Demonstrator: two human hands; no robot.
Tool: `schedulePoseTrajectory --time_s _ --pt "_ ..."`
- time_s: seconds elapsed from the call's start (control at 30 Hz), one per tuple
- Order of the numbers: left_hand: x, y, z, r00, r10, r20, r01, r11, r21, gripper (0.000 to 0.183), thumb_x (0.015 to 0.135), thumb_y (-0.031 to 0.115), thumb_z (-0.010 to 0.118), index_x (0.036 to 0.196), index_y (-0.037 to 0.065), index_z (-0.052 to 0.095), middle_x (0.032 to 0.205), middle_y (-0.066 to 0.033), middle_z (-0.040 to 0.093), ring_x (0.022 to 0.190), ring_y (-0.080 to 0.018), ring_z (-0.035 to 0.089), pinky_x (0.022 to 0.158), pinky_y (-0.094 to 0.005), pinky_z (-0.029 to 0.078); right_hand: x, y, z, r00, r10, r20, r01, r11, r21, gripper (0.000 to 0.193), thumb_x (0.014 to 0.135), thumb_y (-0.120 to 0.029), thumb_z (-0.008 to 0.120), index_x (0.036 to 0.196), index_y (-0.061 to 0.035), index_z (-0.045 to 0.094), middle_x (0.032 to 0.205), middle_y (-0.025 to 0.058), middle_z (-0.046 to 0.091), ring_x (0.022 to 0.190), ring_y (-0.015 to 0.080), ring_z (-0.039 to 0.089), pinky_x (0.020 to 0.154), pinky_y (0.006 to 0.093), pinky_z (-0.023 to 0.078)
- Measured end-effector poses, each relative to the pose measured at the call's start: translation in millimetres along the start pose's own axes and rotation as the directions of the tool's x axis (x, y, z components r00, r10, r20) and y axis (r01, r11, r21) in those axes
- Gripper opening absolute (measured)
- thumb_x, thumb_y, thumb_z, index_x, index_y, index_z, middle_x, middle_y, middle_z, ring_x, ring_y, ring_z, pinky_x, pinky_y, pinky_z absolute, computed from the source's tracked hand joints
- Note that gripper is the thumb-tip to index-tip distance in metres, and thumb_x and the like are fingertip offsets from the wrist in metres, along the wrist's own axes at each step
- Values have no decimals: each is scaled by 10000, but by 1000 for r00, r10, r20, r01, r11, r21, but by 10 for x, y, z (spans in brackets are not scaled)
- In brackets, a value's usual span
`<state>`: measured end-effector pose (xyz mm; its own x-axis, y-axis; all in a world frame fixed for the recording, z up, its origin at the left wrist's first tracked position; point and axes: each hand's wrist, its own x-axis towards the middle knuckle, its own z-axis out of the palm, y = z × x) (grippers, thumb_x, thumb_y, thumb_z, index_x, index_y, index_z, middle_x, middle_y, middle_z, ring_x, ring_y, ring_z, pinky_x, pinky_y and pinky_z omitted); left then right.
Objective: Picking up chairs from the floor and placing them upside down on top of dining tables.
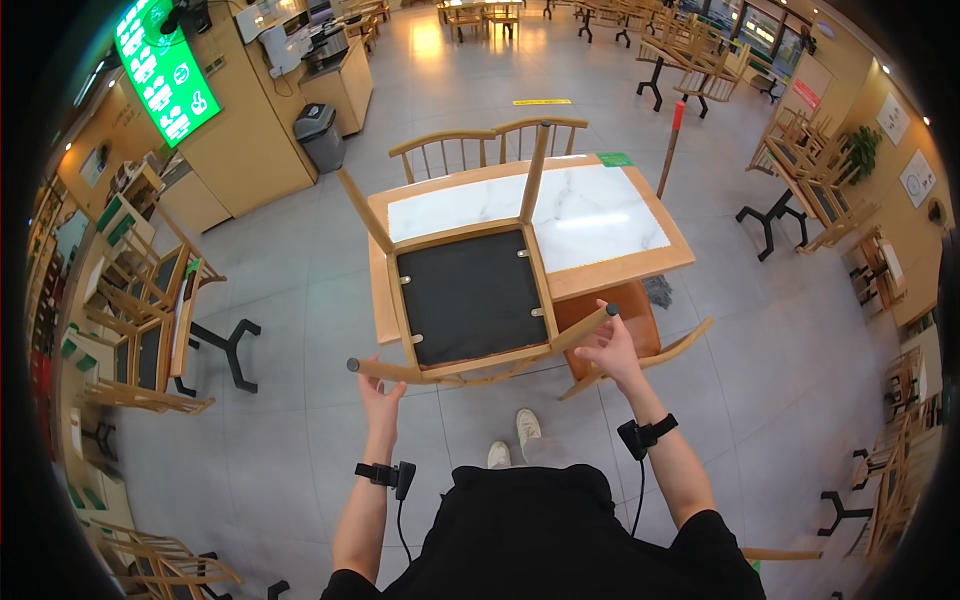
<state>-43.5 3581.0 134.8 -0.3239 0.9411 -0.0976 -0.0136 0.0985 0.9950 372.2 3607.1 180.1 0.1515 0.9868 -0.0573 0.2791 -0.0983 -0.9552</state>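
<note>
An upside-down wooden chair [470, 300] is over the near left part of a marble-topped table [600, 215], its dark seat underside facing up. Two of its legs point up and away; the other two reach toward me. My left hand [381, 402] is closed around the near left leg, close to its capped end. The near right leg lies between the thumb and fingers of my right hand [612, 352]. Whether the chair's seat rests fully on the tabletop, I cannot tell. Below my right hand stands an upright chair with an orange-brown seat [622, 318].
Two chair backs [445, 152] show beyond the table's far edge. A red-tipped wooden pole [672, 145] stands at its far right corner. Chairs are stacked on tables at the left [150, 330] and right [810, 190]. A grey bin [320, 138] stands by the counter.
</note>
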Motion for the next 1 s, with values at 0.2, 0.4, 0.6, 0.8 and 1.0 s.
schedulePoseTrajectory --time_s 0.2,0.4,0.6,0.8,1.0 --pt "-37 -363 -105 990 -59 -130 65 997 43 798 723 -112 585 1446 110 329 1429 -112 394 1361 -265 377 1129 -475 277 -259 298 -204 994 97 -50 -102 989 -110 1005 635 -89 841 1502 -165 337 1204 110 508 1125 259 537 972 387 468" --pt "-70 -984 -301 955 -92 -281 142 977 162 734 709 -117 534 1399 85 383 1342 -142 423 1269 -273 425 1072 -410 345 -286 841 -957 983 126 -133 -159 947 -278 904 656 -141 820 1456 -111 400 1091 131 572 1011 244 580 871 368 511" --pt "-240 -1857 -408 820 -295 -490 354 935 29 556 751 -40 524 1297 30 445 1192 -131 473 1045 -223 488 936 -345 416 48 1827 -1536 960 260 101 -182 859 -478 734 666 -183 837 1325 -70 533 1015 148 656 919 211 641 799 357 533" --pt "-857 -2564 -186 678 -315 -665 429 903 10 428 773 -39 490 1196 19 472 1100 -129 528 924 -220 545 804 -339 474 669 2469 -1270 871 257 417 194 602 -775 773 687 -348 796 1359 -95 511 1300 216 571 1225 397 514 1027 475 437" --pt "-1264 -2715 1581 577 -428 -695 524 847 -87 359 770 1 475 1128 20 487 999 -133 565 850 -211 560 693 -361 487 828 2933 -1885 730 338 594 366 542 -757 572 870 -536 558 1242 -106 611 1234 188 624 1178 390 563 973 489 460"
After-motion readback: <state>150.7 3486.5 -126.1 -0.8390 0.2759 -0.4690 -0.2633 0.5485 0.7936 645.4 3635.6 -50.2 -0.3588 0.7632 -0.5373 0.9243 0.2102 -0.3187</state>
